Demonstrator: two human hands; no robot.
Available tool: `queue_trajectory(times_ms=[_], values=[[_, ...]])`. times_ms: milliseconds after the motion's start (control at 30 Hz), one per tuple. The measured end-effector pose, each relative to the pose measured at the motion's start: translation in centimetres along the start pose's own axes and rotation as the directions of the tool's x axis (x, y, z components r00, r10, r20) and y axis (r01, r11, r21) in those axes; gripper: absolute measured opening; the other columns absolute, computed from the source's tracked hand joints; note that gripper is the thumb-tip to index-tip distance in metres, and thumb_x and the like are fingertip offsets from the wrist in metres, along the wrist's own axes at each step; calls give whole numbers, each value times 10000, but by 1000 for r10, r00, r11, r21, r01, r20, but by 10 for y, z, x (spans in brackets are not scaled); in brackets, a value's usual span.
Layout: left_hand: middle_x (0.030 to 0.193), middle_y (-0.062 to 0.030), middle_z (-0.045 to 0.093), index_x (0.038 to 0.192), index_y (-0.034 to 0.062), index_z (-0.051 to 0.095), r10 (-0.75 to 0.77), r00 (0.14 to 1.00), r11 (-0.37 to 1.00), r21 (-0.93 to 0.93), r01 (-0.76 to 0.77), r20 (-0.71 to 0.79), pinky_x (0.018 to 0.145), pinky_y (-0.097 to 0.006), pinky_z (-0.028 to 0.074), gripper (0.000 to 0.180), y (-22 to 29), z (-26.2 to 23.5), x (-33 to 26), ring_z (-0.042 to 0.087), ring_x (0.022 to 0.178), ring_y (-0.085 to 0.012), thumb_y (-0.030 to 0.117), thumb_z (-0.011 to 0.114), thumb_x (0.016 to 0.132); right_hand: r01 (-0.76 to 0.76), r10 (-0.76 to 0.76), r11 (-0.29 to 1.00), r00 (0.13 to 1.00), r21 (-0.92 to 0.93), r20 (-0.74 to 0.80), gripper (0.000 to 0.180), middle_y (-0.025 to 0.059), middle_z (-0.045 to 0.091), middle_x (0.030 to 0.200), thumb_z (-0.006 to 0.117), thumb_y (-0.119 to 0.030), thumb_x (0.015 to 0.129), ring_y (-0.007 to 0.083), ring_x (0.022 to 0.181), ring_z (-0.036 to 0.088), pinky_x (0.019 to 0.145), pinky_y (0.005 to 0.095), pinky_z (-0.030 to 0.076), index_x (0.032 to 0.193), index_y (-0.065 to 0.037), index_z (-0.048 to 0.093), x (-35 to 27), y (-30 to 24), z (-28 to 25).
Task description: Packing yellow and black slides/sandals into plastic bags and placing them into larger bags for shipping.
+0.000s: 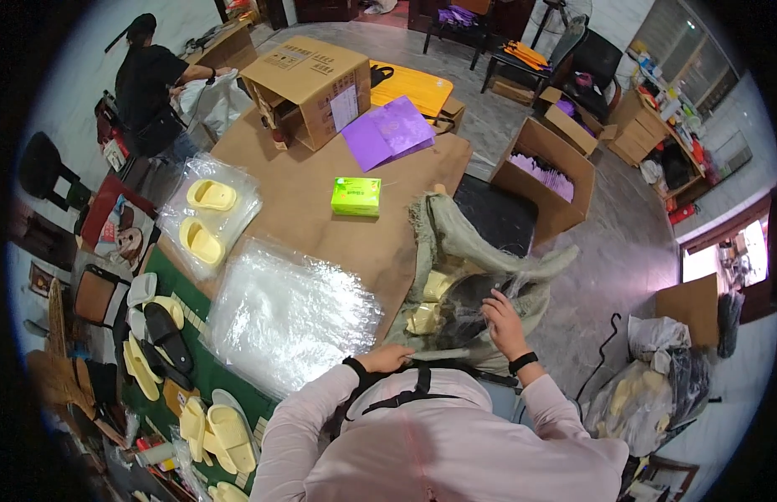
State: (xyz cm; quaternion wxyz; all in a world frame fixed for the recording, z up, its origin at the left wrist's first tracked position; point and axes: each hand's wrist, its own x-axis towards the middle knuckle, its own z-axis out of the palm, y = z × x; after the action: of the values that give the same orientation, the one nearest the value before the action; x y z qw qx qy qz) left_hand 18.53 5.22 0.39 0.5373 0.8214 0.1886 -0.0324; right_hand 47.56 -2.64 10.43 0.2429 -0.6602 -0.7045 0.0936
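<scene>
A grey-green woven sack [469, 230] stands open in front of me at the table's right edge. Clear-wrapped pale yellow slippers [423, 319] and a dark item under clear film lie inside it. My left hand [387, 358] is closed on the sack's near rim. Over the sack's mouth, the fingers of my right hand [504, 325] are curled on a clear plastic bag [512, 284]; the fingertips partly hide the grip. To the left of my left hand lies a stack of clear plastic bags [288, 314] on the table.
A pair of yellow slippers [211, 196] lies on plastic at the table's left. A green tissue box [356, 197], purple sheets [389, 134] and a cardboard box [309, 88] are farther back. Loose slippers [229, 427] cover the green surface at left. A person [150, 92] stands far left.
</scene>
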Motion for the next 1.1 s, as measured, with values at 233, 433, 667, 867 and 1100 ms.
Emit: queue_trajectory(times_ms=[233,433,667,867,1100], values=[[973,-232,569,1088,29,521,44,999,997,-62,-44,-12,762,-396,430,302,25,-13,-39,537,922,-385,169,532,821,-28,39,999,959,45,-282,254,150,532,1044,501,87,703,346,1166,422,900,421,402,936,-9,530,9,-13,20],[877,-192,564,1002,18,521,-51,999,992,-116,52,16,692,-342,426,231,18,-10,-39,535,752,-242,94,545,785,-116,251,939,874,-322,417,271,114,413,1275,565,-92,765,347,1276,281,971,433,342,1032,-48,567,-37,41,83],[722,-131,475,865,15,468,8,992,978,-207,-34,-125,628,-306,394,154,17,-5,-40,438,666,-173,56,553,743,-308,330,943,806,-129,492,435,193,489,1180,596,-255,757,359,1112,438,955,431,340,1134,-48,525,-6,16,109],[736,-118,491,839,30,445,15,989,963,-263,-54,-149,642,-309,397,165,17,-8,-30,466,693,-206,55,575,741,-485,185,875,315,-10,931,684,186,446,1282,343,-575,861,335,1190,406,1010,377,294,1252,-25,449,-48,14,122],[1088,-227,559,1142,6,511,-178,984,983,-43,177,-14,833,-390,423,484,-16,23,-10,548,1009,-342,146,616,692,-139,389,916,80,-376,918,746,197,522,1200,283,-619,859,349,1155,450,964,395,347,1149,22,531,-42,52,48]])
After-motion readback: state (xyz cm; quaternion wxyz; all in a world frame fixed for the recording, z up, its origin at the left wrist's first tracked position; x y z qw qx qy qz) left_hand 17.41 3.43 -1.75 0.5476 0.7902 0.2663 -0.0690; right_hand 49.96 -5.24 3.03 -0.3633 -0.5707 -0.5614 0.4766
